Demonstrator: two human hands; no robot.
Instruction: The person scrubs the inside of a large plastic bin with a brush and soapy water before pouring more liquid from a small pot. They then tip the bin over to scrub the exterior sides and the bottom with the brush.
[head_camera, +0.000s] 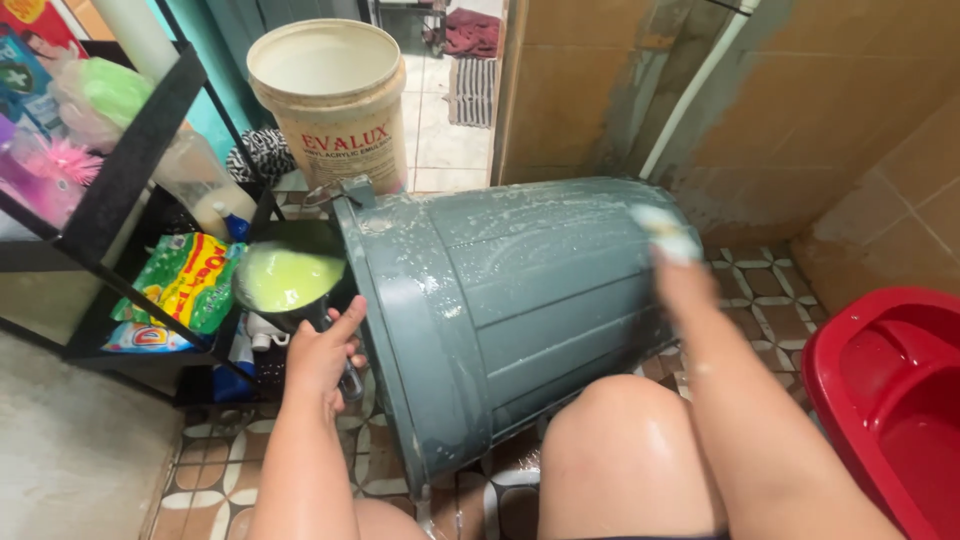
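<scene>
A large grey plastic bin (520, 300) lies on its side on the patterned tile floor, wet and soapy, its rim toward me on the left. My left hand (322, 352) grips the handle of a small dark dipper (288, 282) filled with pale green liquid, just beside the bin's rim. My right hand (672, 262) is blurred and presses a pale sponge (662, 228) against the bin's upper side near its base. My bare knee (622, 450) rests against the bin's lower side.
A cream bucket (335, 95) stands behind the bin. A black shelf rack (130, 190) on the left holds bottles and a green-yellow detergent packet (185, 280). A red basin (890, 400) sits at the right. Tan tiled walls and a white pipe (695, 85) are behind.
</scene>
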